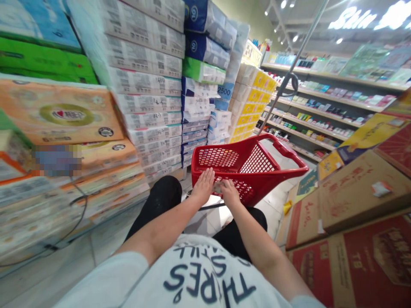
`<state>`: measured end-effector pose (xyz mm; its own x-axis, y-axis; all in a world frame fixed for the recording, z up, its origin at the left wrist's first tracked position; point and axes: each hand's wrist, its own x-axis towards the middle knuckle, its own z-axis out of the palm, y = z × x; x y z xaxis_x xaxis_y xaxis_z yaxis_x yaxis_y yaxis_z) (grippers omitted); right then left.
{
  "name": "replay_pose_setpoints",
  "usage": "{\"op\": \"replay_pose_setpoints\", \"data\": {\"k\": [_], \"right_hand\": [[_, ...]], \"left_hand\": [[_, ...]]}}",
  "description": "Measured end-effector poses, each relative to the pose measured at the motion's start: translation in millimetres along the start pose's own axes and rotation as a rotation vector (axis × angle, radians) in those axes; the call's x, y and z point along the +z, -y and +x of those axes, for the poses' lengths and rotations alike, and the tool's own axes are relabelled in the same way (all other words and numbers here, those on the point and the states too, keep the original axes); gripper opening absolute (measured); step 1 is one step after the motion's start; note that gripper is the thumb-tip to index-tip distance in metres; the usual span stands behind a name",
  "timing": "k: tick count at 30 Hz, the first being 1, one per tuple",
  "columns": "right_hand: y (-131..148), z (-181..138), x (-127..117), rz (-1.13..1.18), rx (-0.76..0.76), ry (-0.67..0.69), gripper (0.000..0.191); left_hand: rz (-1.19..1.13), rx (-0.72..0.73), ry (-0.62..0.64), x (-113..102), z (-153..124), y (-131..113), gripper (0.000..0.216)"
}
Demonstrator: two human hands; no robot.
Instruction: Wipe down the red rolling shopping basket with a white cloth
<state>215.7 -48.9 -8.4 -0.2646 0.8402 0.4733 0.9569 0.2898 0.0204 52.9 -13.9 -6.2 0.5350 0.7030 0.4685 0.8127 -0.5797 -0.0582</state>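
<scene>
A red plastic shopping basket (257,164) on wheels stands tilted on the floor in front of me, with a long metal pull handle (295,64) rising up and to the right. My left hand (204,186) lies flat with fingers stretched out against the basket's near wall. My right hand (229,190) is beside it with fingers curled around a small pale item I cannot make out, pressed to the same wall. My knees in black trousers show below the hands.
Tall stacks of packaged tissue paper (147,85) line the left side. Red and brown cardboard boxes (359,214) are piled at the right. Shelves of small goods (321,111) run along the far right of the aisle. A black cable (77,209) hangs at the left.
</scene>
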Motion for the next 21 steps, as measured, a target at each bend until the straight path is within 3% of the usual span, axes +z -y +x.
{"op": "replay_pose_setpoints", "data": {"k": [2, 6, 12, 17, 21], "right_hand": [[-3, -1, 2, -0.010, -0.011, 0.039, 0.028], [-5, -1, 2, 0.011, -0.032, -0.071, 0.034], [-4, -2, 2, 0.002, -0.021, 0.047, 0.029], [2, 7, -2, 0.029, -0.080, -0.099, 0.030], [4, 3, -2, 0.018, -0.111, 0.007, 0.022]], "left_hand": [[-0.005, 0.009, 0.004, 2, 1, 1, 0.067], [-0.052, 0.026, -0.002, -1, 1, 4, 0.073], [-0.143, -0.047, 0.024, -10, 5, -1, 0.075], [-0.137, -0.093, 0.048, -11, 6, -5, 0.068], [-0.135, -0.073, 0.043, -9, 2, -3, 0.067]]}}
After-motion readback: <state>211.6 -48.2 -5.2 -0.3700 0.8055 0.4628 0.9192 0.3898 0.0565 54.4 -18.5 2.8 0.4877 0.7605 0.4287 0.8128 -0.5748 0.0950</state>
